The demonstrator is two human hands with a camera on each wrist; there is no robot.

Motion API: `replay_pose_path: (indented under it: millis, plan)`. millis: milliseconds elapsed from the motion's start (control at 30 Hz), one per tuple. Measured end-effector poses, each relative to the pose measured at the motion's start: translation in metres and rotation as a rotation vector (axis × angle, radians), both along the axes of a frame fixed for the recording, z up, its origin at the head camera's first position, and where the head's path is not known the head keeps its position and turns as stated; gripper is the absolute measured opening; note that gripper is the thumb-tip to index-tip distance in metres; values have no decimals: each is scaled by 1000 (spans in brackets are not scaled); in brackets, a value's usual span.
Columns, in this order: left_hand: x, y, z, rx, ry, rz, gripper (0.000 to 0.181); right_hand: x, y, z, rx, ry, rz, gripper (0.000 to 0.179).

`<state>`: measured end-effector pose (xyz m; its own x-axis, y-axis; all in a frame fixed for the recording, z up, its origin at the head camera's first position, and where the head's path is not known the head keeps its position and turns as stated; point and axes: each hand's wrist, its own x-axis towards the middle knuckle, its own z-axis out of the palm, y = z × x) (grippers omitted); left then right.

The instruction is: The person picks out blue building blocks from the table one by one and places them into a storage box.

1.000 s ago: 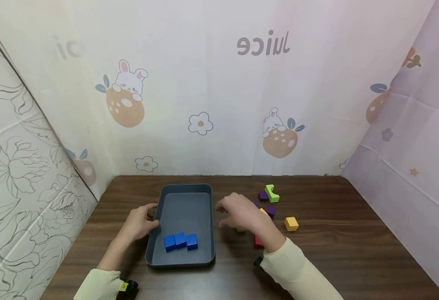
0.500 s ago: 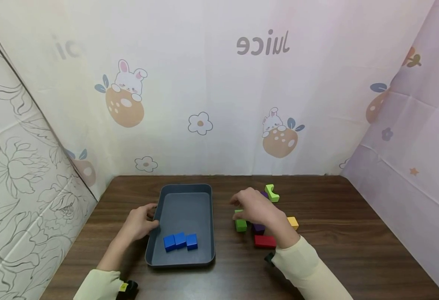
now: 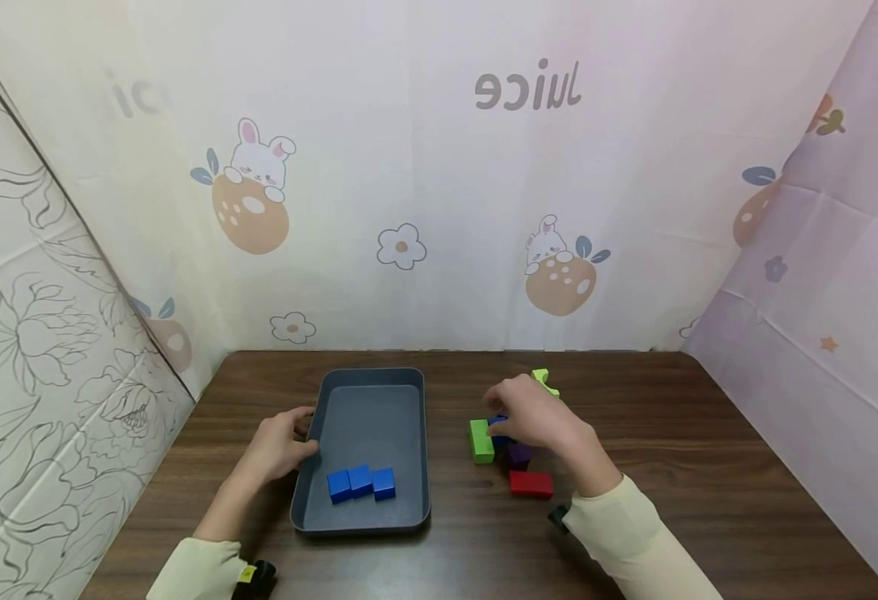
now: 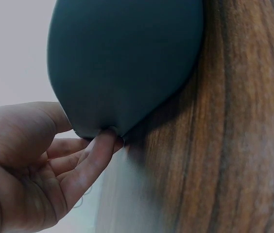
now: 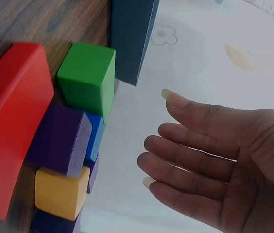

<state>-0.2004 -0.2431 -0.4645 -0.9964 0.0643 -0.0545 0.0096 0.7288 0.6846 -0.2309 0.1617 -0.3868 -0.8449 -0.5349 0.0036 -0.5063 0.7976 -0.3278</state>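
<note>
My left hand (image 3: 277,446) rests at the left side of a dark grey tray (image 3: 371,408). In the left wrist view, its fingertips touch the tray's wall (image 4: 127,63). Three blue blocks (image 3: 361,480) lie near the tray's front end. My right hand (image 3: 536,412) is above the blocks right of the tray, with thumb and fingers apart and nothing between them. Near its fingers are a green block (image 3: 481,442) and a blue block (image 3: 497,431), partly hidden. A purple block (image 3: 517,456) and a red block (image 3: 531,483) lie closer to me.
A light green arched block (image 3: 544,379) lies behind my right hand, partly covered. The right wrist view shows a yellow block (image 5: 61,194) among purple ones. A patterned curtain (image 3: 446,292) hangs behind the wooden table (image 3: 709,492).
My right hand has moved right, away from the tray and over the blocks. That uncovers the green, red and blue blocks and hides the yellow one. The left hand and tray stay put.
</note>
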Motion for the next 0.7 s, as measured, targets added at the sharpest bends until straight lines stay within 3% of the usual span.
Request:
replay_pose_path:
  millis: [100,233,700]
  plan:
    - [0,0,0,2,-2,1,59,-1,3,2,9,-16,-22,17]
    - [0,0,-1,1,-2,3,59,-2,7,3,4,-35,-44,30]
    - [-3,0,-2,-6,-16,9,60,-11,7,-10,24,-47,-41,25]
